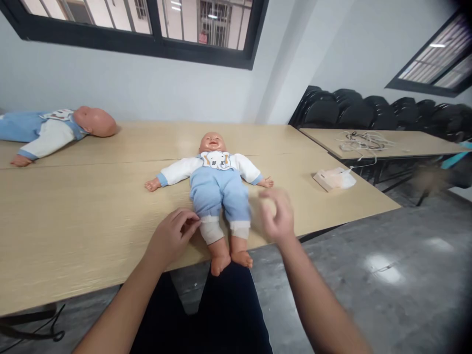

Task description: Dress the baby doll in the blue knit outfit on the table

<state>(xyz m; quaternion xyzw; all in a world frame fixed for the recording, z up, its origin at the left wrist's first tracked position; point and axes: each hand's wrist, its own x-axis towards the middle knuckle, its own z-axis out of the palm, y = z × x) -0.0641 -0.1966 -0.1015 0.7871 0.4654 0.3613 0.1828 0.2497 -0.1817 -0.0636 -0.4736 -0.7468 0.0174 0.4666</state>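
A baby doll (219, 191) lies on its back on the table, its feet towards me and its arms spread. It wears blue trousers, white sleeves and an elephant bib (217, 160). Pale cuffs (211, 230) show below the blue trouser legs. At the doll's leg on the left of the view, my left hand (174, 230) has its thumb and fingers pinched at the trouser cuff's edge. My right hand (279, 214), blurred by motion, is raised beside the other leg, apart from it. Its fingers are curled with a gap to the thumb, and nothing shows between them.
A second doll (55, 128) in similar clothes lies at the left back of the wooden table (110, 211). A small box with white tissue (334, 179) stands to the right. Tangled cables (365, 141) lie on another table, and stacked black chairs (320, 109) line the wall.
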